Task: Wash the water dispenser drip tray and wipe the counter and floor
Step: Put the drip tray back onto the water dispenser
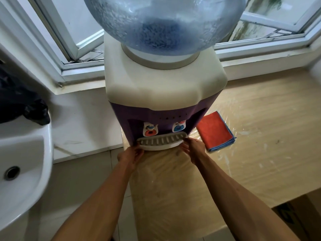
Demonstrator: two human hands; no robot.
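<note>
Head view: drip tray [162, 142] seated at dispenser [161, 94] base by counter [260, 136] left edge, left hand [131, 156] and right hand [194, 148] closed on its ends; step: removal, next likely a level pull outward toward the sink [22, 171].

I saw a white sink [26, 171] at left, a black bag [20, 101] above it, and open windows [83, 32] behind.

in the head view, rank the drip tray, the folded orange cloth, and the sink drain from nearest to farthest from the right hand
1. Drip tray: its right end touches the right hand.
2. Folded orange cloth: on the counter, just right of that hand.
3. Sink drain: far left, beyond the left hand.
</note>
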